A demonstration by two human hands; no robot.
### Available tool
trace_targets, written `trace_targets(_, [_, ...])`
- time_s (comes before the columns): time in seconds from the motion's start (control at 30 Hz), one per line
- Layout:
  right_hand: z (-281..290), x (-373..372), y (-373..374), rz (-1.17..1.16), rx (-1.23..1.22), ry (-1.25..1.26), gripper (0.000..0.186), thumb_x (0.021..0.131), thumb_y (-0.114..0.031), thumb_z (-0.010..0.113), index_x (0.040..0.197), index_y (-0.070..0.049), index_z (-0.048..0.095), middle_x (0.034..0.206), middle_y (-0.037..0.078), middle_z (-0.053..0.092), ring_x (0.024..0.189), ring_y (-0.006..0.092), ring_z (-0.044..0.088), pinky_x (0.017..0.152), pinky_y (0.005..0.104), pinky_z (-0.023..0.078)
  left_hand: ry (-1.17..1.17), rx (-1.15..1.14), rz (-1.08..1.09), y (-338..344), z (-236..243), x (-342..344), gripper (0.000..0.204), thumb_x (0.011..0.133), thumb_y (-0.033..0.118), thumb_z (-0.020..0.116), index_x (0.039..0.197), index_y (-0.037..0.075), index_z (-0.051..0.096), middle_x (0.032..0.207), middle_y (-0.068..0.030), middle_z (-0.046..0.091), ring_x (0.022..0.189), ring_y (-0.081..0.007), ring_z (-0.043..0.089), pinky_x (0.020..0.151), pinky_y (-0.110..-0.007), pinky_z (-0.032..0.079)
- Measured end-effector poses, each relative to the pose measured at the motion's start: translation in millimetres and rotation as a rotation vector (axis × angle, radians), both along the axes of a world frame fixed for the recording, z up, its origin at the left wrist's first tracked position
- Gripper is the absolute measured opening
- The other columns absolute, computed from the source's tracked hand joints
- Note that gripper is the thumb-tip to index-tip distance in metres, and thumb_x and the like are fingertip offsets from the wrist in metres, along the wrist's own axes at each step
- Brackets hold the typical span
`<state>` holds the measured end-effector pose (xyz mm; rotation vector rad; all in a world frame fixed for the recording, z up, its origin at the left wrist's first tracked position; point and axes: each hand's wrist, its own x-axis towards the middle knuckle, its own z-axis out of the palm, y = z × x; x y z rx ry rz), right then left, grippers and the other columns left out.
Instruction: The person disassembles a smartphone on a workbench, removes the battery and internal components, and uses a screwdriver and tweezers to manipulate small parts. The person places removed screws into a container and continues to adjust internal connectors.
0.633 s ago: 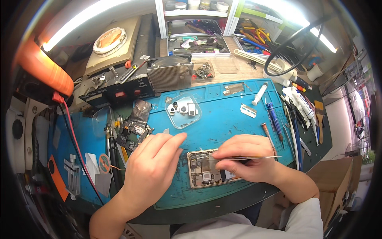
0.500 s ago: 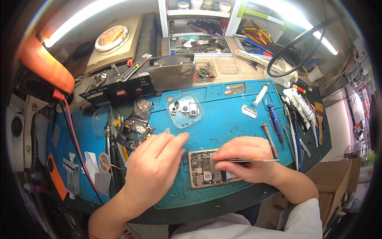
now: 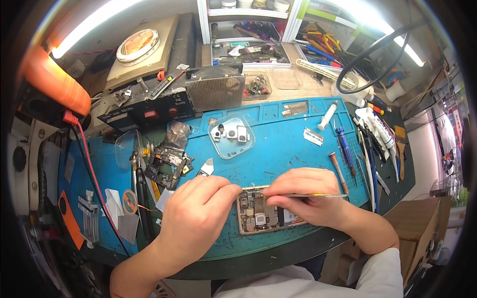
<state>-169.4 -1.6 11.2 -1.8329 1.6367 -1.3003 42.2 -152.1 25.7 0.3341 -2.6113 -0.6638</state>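
An opened smartphone (image 3: 260, 218) lies on the blue work mat, its circuit board and metal shields bare. My left hand (image 3: 198, 211) has its fingers closed at the phone's upper left corner; the thumb is mostly hidden behind the hand. Between the thumb and fingers of my right hand (image 3: 310, 196) is a pair of slim tweezers (image 3: 325, 195), held nearly level over the phone's right part. Their tips are too small to make out near the top of the board. The right hand covers the phone's upper right side.
A clear plastic box (image 3: 232, 139) with small camera modules stands beyond the phone. Loose circuit boards (image 3: 169, 161) and a blade (image 3: 206, 168) lie left. A syringe (image 3: 328, 115), razor blade (image 3: 313, 136) and blue screwdriver (image 3: 344, 149) lie right. An orange multimeter (image 3: 59, 79) stands far left.
My left hand has moved right and down to the phone's upper left corner, uncovering the blade behind it. My right hand has barely moved with the tweezers.
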Motion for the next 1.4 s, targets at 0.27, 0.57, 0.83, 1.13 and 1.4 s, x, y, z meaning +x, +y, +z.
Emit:
trace_targets(0.27, [0, 0, -2, -0.004, 0.054, -0.046, 0.014, 0.09, -0.009, 0.084, 0.101, -0.003, 0.079, 0.093, 0.01, 0.079, 0.079, 0.0253, 0.075, 0.068, 0.0341, 0.059, -0.044, -0.049, -0.068, 2, 7, 3, 0.029, 0.082, -0.002, 0.078, 0.111, 0.001, 0.076, 0.097, -0.0089, 0.073, 0.087, -0.0287, 0.071, 0.075, -0.04, 0.057])
trace_targets(0.57, [-2, -1, -4, -0.01, 0.066, -0.09, 0.013, 0.091, -0.01, 0.084, 0.102, -0.004, 0.079, 0.092, 0.009, 0.078, 0.079, 0.0254, 0.074, 0.067, 0.0342, 0.059, -0.21, -0.141, -0.154, 7, 18, 8, 0.044, 0.087, 0.003, 0.066, 0.131, -0.001, 0.07, 0.115, -0.0106, 0.066, 0.104, -0.0292, 0.067, 0.089, -0.04, 0.055])
trace_targets(0.83, [-2, 0, -5, -0.007, 0.047, -0.082, 0.014, 0.091, -0.011, 0.084, 0.103, -0.005, 0.079, 0.092, 0.009, 0.078, 0.079, 0.0262, 0.075, 0.068, 0.035, 0.059, -0.282, -0.238, -0.163, 13, 19, 10, 0.049, 0.088, 0.006, 0.066, 0.136, -0.004, 0.067, 0.123, -0.0109, 0.063, 0.111, -0.0281, 0.065, 0.096, -0.04, 0.054])
trace_targets(1.13, [-4, 0, -5, -0.008, 0.044, -0.066, 0.014, 0.09, -0.011, 0.084, 0.101, -0.005, 0.079, 0.092, 0.009, 0.078, 0.079, 0.0263, 0.075, 0.068, 0.0351, 0.06, -0.259, -0.111, -0.135, 8, 23, 11, 0.046, 0.086, 0.002, 0.065, 0.132, -0.004, 0.069, 0.121, -0.0135, 0.067, 0.108, -0.0307, 0.068, 0.09, -0.041, 0.057])
trace_targets(1.4, [-3, 0, -5, -0.007, 0.054, -0.073, 0.013, 0.09, -0.011, 0.084, 0.101, -0.005, 0.08, 0.092, 0.009, 0.079, 0.08, 0.0259, 0.075, 0.069, 0.0347, 0.06, -0.239, -0.116, -0.167, 6, 24, 11, 0.044, 0.085, 0.0, 0.065, 0.128, -0.005, 0.07, 0.118, -0.0139, 0.069, 0.104, -0.0315, 0.07, 0.086, -0.041, 0.058])
